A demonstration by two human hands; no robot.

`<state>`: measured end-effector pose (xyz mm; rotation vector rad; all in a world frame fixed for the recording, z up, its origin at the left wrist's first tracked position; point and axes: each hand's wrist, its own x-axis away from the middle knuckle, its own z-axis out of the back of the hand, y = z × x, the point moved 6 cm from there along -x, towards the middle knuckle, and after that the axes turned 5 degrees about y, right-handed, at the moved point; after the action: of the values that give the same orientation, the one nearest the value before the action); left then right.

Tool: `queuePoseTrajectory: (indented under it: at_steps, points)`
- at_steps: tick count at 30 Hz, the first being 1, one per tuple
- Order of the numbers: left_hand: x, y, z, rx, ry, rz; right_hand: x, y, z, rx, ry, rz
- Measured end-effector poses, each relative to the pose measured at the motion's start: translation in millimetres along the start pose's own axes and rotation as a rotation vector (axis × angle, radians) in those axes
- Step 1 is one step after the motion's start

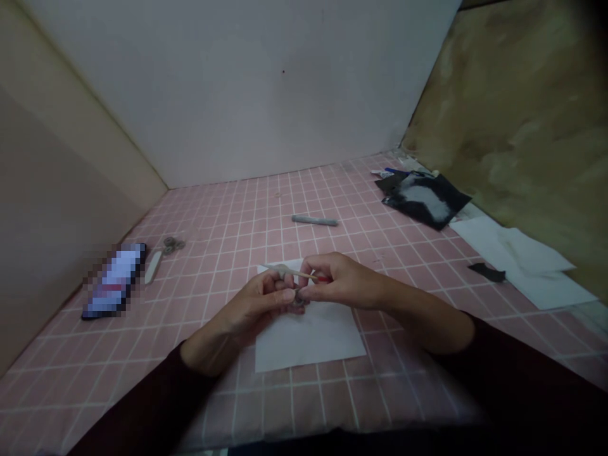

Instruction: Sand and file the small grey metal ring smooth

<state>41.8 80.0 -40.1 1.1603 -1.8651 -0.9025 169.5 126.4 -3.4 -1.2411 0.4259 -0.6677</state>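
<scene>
My left hand (254, 301) is closed, its thumb and fingers pinching a small grey ring-like piece (298, 296). What the piece is made of cannot be made out. From the right, my right hand (344, 278) meets it, thumb and fingertips at the same piece. A thin pale stick-like tool (306, 275) with a red part lies across my right fingers and points left over the left hand. Its far end passes a greyish lump by the left fingers. Under both hands lies a white sheet of paper (308, 339).
A grey rod (314, 220) lies beyond the hands on the pink checked tablecloth (228, 228). Leftward are a phone (114, 278), a white strip (152, 266) and several small grey rings (173, 244). Dark sheets (427, 199), white papers (513, 259) and a black scrap (487, 272) lie right.
</scene>
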Motion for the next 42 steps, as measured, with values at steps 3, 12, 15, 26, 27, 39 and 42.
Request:
queuePoseTrajectory:
  at_steps: [3, 12, 15, 26, 27, 39, 42]
  points:
    - [1, 1, 1.6, 0.003, 0.018, -0.022, -2, 6, 2, -0.001, 0.015, -0.046]
    - [4, 10, 2.7, -0.007, 0.048, -0.065, 4, 1, 15, -0.079, -0.010, -0.083]
    - [5, 12, 8.1, -0.012, 0.069, -0.066, 14, -12, 37, 0.091, -0.059, -0.006]
    - [2, 8, 6.3, -0.020, 0.075, -0.017, 16, -20, 24, 0.450, -0.116, 0.106]
    - [1, 7, 5.3, -0.024, 0.064, -0.007, 15, -21, 21, 0.471, -0.087, 0.122]
    - [2, 6, 2.8, -0.079, 0.031, 0.003, 10, -14, 13, 0.390, -0.132, 0.101]
    - [2, 8, 5.6, -0.093, 0.081, -0.022, 9, -11, 12, 0.374, -0.189, 0.096]
